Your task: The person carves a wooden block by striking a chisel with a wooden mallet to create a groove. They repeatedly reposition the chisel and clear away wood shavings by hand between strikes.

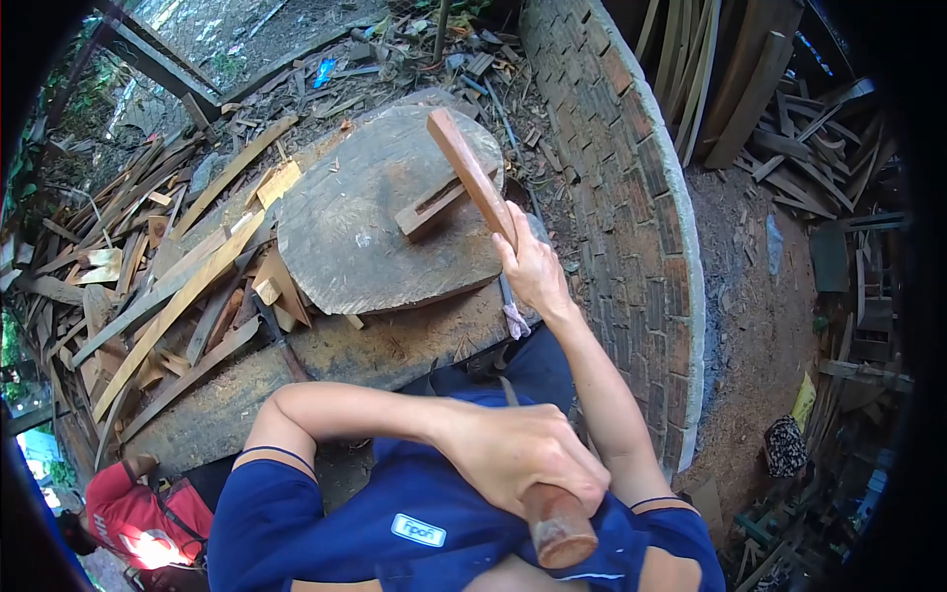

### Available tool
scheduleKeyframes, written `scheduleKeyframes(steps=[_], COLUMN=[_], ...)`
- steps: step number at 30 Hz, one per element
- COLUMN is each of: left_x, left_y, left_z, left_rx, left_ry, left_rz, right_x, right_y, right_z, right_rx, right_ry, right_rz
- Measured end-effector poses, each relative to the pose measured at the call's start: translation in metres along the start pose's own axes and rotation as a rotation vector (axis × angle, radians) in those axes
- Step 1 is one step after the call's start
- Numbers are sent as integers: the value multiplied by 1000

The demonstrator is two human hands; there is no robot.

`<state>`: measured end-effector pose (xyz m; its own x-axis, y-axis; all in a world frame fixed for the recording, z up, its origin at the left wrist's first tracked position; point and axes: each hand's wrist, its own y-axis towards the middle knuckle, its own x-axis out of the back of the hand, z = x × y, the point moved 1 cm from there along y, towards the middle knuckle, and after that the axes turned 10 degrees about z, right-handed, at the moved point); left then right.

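Observation:
My right hand (534, 268) is closed around the lower end of a reddish-brown wooden bar (462, 158). The bar slants up and left over a round wooden block (345, 237). Beside and partly beneath the bar, a short slotted wood piece (422, 217) lies on the block. Close to my chest, my left hand (533, 456) grips a thick round wooden handle (564, 528), its flat end facing the camera. A thin curved dark piece (509, 391) sticks up behind that hand; its connection to the handle is hidden.
Wood offcuts and long strips (187, 286) are heaped at the left. A curved brick wall (631, 197) runs along the right, with planks (730, 89) beyond it. A person in a red shirt (148, 513) is at lower left. A dark bar (286, 345) leans near the round block.

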<state>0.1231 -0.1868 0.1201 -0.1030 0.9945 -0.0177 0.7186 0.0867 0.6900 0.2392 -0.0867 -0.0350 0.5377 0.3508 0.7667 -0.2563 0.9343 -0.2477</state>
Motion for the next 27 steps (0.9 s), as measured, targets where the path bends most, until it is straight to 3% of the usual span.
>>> scheduleKeyframes(steps=[4,8,16,21,22,24,25,26,27], left_x=[22,16,-4,8,25,65,86,106,122], left_y=[-12,-15,-8,-4,-6,-20,-32,-55,-58], left_z=[-19,-8,3,0,-7,-16,-24,-21,-26], left_rx=[153,121,34,38,56,125,141,317,305], left_ry=[11,-36,75,471,438,458,612,892,385], left_rz=[207,216,-46,-86,-100,-176,-318,-424,-834], right_x=[0,-5,-3,0,1,1,6,5,1], right_y=[-1,0,-2,-2,-1,-2,-8,-8,-4], right_z=[3,0,3,4,5,5,16,11,6], right_rx=[-36,-38,2,-40,-36,-102,-146,-152,-92], right_ry=[11,19,51,55,57,65,-5,-3,23], right_rz=[19,4,-9,34,33,69,79,71,40])
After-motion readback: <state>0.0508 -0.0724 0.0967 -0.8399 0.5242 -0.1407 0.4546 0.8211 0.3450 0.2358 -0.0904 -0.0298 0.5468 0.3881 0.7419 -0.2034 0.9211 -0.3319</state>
